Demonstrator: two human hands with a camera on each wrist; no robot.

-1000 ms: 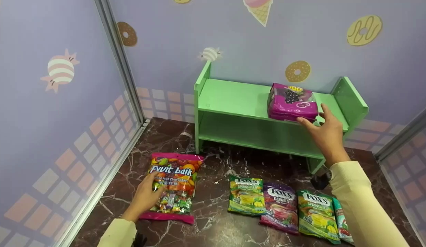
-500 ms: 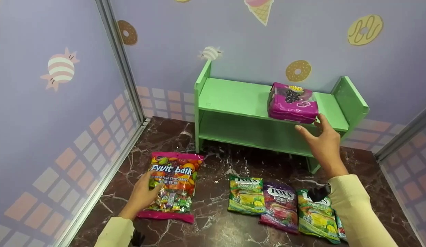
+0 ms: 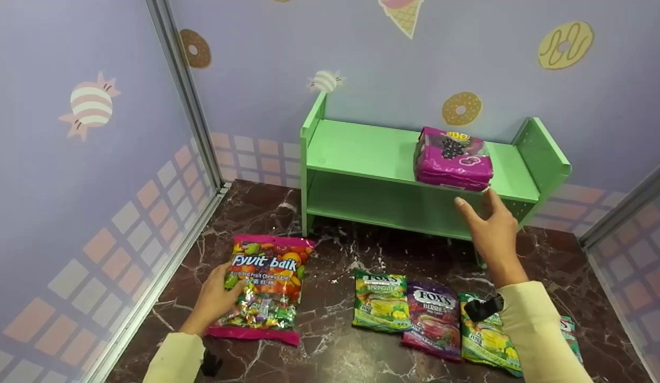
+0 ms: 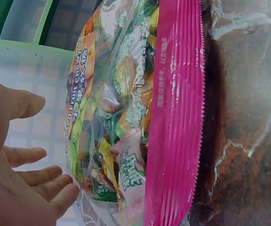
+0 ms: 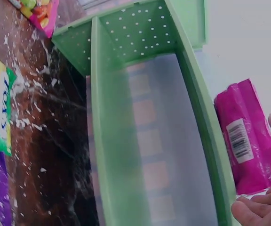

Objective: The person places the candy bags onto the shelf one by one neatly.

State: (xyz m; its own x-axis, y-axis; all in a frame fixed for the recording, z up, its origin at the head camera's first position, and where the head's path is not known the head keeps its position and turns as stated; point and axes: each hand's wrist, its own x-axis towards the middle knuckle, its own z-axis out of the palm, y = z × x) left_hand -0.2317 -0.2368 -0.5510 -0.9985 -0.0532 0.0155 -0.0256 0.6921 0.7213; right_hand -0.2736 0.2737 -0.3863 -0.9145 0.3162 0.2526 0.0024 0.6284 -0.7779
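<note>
Left hand (image 3: 211,300) beside a fruit candy bag (image 3: 271,266), right hand (image 3: 493,231) near a purple pack (image 3: 454,162)

Head view: the fruit candy bag lies face up on the dark marble floor (image 3: 330,354), on the near left side of a green shelf (image 3: 361,148). The left hand is spread at the bag's left side, thumb apart from the fingers. On the shelf's top board, right of the middle, the purple pack sits at the near edge. The right hand, also spread, is just beside its near right corner. On the floor nearer the person lie a green Fox's bag (image 3: 381,302), a purple Fox's bag (image 3: 432,322) and a second green bag (image 3: 481,338), which the right sleeve (image 3: 537,327) partly covers.

Left wrist view: the fingers are loose and hold nothing, their tips right by the candy bag's side; I cannot tell if they touch.

Right wrist view: the purple pack shows a barcode (image 5: 239,141). Thumb and fingers stand apart, close to the pack; contact is unclear.
</note>
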